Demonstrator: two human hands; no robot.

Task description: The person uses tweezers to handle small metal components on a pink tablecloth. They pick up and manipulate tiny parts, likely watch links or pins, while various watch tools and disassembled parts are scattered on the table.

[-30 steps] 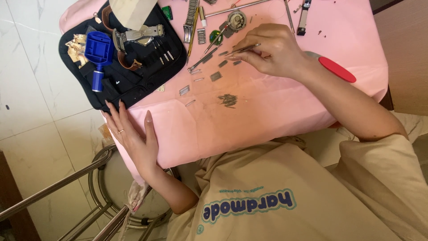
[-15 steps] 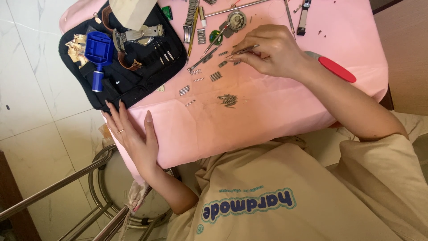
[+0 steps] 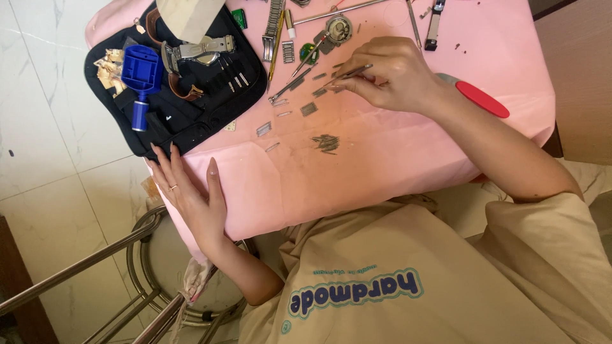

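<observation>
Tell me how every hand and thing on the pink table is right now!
Left hand: flat on the pink tablecloth's edge, holding nothing.
Right hand: pinching thin metal tweezers.
Black zip tool case: lying open.
Blue plastic link remover tool: lying in the case.
Small metal pins: piled loose.
Round watch body: lying flat.

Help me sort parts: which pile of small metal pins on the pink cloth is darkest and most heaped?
The dark pin cluster nearest the table's front edge; the other groups are small, neat, lighter rows.

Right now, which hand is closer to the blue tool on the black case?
The left hand. It rests flat on the pink cloth's edge, just below the black case where the blue tool lies. The right hand is far across the table, holding thin tweezers.
</observation>
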